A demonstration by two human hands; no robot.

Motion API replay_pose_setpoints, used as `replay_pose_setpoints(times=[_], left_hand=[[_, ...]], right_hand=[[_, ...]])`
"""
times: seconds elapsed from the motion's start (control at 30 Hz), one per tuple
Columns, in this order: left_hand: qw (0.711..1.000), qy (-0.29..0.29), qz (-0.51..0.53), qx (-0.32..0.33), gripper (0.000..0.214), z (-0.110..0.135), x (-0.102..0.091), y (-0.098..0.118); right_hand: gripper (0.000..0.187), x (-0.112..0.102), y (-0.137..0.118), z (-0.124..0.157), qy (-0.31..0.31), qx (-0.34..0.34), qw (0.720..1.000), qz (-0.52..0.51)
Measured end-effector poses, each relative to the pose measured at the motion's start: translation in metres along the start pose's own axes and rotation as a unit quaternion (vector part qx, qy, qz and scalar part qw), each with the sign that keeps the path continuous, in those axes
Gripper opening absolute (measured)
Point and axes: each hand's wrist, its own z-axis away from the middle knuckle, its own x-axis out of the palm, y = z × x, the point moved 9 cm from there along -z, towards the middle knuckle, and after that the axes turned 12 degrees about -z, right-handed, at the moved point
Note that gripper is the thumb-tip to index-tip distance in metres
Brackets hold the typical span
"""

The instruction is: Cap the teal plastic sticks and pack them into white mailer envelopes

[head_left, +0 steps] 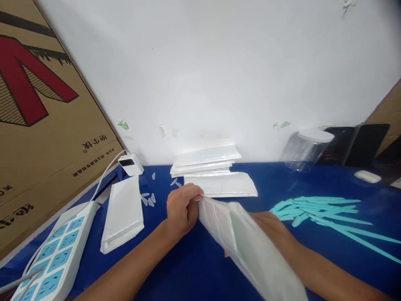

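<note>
My left hand (pixel 182 207) is closed, pinching the far end of a white padded envelope (pixel 247 246) that slants toward me above the blue table (pixel 194 259). My right hand (pixel 269 228) lies behind and under that envelope; its fingers are mostly hidden. Something pale green shows faintly through the envelope. A stack of similar white envelopes (pixel 205 161) lies just beyond my hands, with one more envelope (pixel 224 184) flat in front of it. A pile of turquoise strips (pixel 316 209) is spread to the right of my right hand.
A white envelope (pixel 123 213) lies left, beside a white and blue power strip (pixel 59 246) with a charger (pixel 130 164). A cardboard box (pixel 40 125) leans at left. A clear plastic jar (pixel 305 149), dark phones (pixel 360 144) and a white case (pixel 367 176) sit at back right.
</note>
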Motion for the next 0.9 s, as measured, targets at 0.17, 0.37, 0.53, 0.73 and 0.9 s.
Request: replay_pose_setpoints(times=[0.17,0.37,0.53,0.73,0.9], left_hand=[[1.000,-0.007,-0.005,-0.030,0.017,0.005,0.005,0.007],[0.999,-0.016,-0.013,-0.048,0.014,0.004,0.007,0.011],[0.996,0.023,-0.003,-0.089,0.015,0.003,0.003,0.005],[0.994,0.027,0.007,-0.107,0.024,0.002,0.002,0.006],[0.995,0.017,-0.003,-0.094,0.015,0.004,0.003,0.007]], right_hand=[[0.037,0.016,-0.007,0.009,-0.096,-0.069,0.992,0.053],[0.041,0.023,-0.005,0.017,-0.130,-0.049,0.989,0.055],[0.025,0.020,-0.012,0.017,-0.095,-0.084,0.991,0.040],[0.031,0.019,-0.013,0.016,-0.094,-0.076,0.992,0.048],[0.037,0.018,-0.015,0.018,-0.082,-0.092,0.990,0.067]])
